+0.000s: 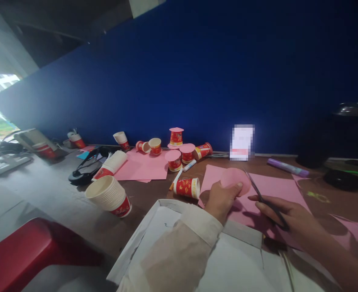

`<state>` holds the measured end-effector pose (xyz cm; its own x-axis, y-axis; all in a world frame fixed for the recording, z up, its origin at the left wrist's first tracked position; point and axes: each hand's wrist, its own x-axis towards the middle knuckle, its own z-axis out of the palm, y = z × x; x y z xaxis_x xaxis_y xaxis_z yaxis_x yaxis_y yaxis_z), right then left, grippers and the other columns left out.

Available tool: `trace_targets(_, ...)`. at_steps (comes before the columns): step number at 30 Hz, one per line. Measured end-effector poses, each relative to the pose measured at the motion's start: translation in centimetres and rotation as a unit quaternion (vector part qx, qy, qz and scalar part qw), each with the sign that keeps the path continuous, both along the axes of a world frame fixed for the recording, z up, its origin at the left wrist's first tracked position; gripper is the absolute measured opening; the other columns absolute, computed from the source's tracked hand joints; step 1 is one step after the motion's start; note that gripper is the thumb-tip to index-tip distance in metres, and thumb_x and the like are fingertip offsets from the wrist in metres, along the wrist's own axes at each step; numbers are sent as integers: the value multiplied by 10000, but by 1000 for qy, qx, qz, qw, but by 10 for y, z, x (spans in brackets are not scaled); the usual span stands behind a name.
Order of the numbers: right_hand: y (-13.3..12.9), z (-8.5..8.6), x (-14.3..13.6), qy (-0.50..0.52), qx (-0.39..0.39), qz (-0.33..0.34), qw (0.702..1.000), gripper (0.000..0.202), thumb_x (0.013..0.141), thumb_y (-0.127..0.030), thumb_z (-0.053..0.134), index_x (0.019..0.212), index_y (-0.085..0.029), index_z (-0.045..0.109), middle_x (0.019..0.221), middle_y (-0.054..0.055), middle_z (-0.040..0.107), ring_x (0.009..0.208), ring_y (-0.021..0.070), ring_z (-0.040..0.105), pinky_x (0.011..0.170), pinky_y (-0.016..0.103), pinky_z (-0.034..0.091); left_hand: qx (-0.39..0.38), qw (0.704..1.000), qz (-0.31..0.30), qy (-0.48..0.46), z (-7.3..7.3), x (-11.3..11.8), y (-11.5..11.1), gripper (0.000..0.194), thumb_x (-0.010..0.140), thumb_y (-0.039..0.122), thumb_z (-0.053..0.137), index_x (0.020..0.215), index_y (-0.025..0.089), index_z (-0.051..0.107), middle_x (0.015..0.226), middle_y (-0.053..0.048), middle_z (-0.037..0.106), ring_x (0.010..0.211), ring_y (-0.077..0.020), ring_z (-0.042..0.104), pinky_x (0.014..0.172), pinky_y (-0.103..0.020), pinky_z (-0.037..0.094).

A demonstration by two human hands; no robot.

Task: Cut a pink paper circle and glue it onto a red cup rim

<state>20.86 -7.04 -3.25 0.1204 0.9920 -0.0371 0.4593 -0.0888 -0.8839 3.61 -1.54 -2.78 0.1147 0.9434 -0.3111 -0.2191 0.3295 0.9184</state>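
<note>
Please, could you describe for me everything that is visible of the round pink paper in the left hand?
The round pink paper is a thin, plain, roughly circular piece that looks like paper or light card. The left hand holds it at its near side, thumb on top, covering part of it. It is over the larger pink sheet. The scissors in the right hand are at its right edge; whether they touch it, I cannot tell.

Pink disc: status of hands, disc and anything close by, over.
Left hand holding disc. Right hand on scissors, blades at disc's right edge, contact unclear. Pink sheet below; cup on its side, left.
</note>
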Motion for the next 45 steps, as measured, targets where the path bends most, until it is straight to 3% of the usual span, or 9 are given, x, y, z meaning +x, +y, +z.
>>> trace_targets(6, 1, 1, 1, -18, -21, 4, 1000, 457, 757, -624, 684, 1021, -273, 813, 983, 63, 812, 861, 333, 772, 579, 338, 598, 47, 996, -16, 72, 2, -1, -2, 309, 699, 414, 779, 823, 139, 713, 701, -34, 611, 632, -146, 545, 586, -260, 460)
trace_targets(9, 2, 1, 3, -40, 12, 14, 999, 420, 765, -600, 682, 997, -279, 822, 1004, 55, 811, 939, 341, 761, 681, 358, 617, 40, 997, -16, 61, 4, -2, -2, 317, 700, 408, 779, 855, 139, 713, 718, -39, 620, 641, -151, 552, 572, -257, 453)
trace_targets(14, 2, 2, 3, -52, 11, 20, 998, 406, 789, -593, 653, 1006, -297, 825, 921, 54, 814, 886, 365, 769, 625, 389, 621, 45, 997, -9, 67, 4, -1, -3, 281, 706, 394, 774, 811, 144, 701, 694, -30, 598, 624, -136, 517, 586, -263, 443)
trace_targets(20, 1, 6, 2, -87, 49, 22, 995, 388, 797, -586, 642, 979, -299, 830, 992, 44, 812, 959, 371, 753, 742, 419, 619, 39, 998, -15, 41, -1, -1, -1, 344, 687, 422, 777, 871, 141, 703, 719, -40, 610, 648, -157, 544, 590, -281, 459)
trace_targets(28, -2, 9, -3, -57, 52, -8, 997, 442, 783, -559, 656, 972, -204, 840, 952, 82, 813, 923, 349, 753, 772, 362, 587, 33, 999, -13, 38, -1, 0, 1, 384, 677, 433, 768, 892, 122, 703, 721, -41, 599, 636, -149, 525, 527, -257, 431)
trace_targets(35, 1, 3, 4, -62, 21, 23, 998, 474, 791, -586, 643, 1045, -229, 824, 1054, 69, 803, 1032, 363, 725, 790, 364, 577, 36, 999, -4, 11, -2, 1, 2, 421, 662, 440, 797, 913, 112, 711, 730, -43, 613, 614, -126, 510, 528, -240, 425)
trace_targets(45, 3, 1, 4, -67, 22, 30, 997, 494, 803, -587, 630, 1061, -210, 817, 1056, 80, 801, 996, 334, 737, 844, 366, 561, 29, 1000, -5, 4, -5, 1, 3, 477, 648, 463, 792, 959, 109, 722, 746, -43, 621, 627, -127, 512, 537, -238, 415)
